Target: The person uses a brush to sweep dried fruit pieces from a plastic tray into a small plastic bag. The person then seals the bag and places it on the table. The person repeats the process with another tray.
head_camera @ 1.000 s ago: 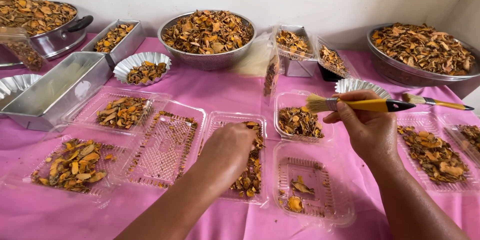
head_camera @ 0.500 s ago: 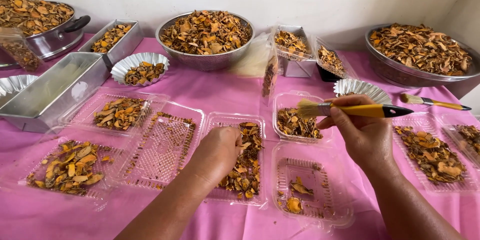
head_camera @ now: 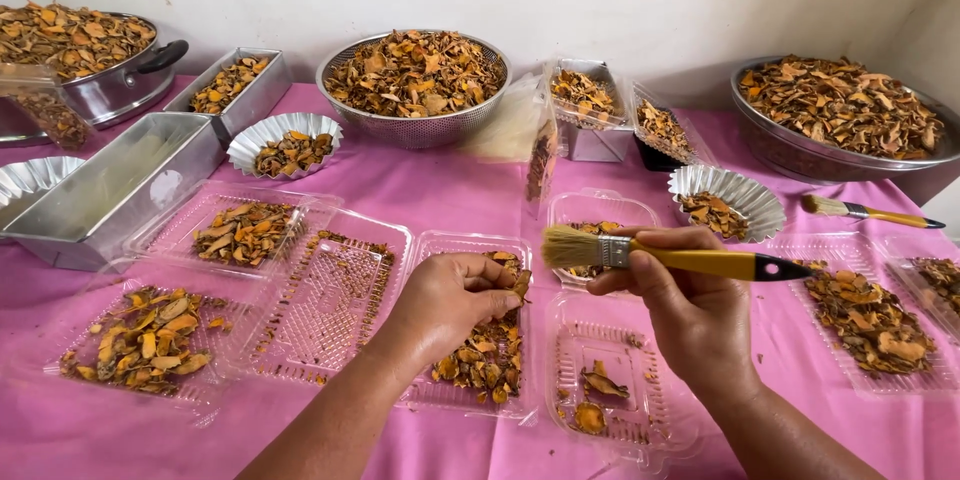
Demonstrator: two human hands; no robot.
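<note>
The dried slice [head_camera: 520, 283] is pinched in the left hand [head_camera: 447, 302] over a clear tray [head_camera: 452, 392]; it looks light, thin and easy to snap. The right hand [head_camera: 690, 315] is closed around the yellow brush [head_camera: 672, 257] by its stiff handle, just beside the slice.

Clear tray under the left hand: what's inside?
The clear tray holds dried orange-brown slices, piled along its middle. The left hand covers the tray's upper part, so the contents there are hidden.
</note>
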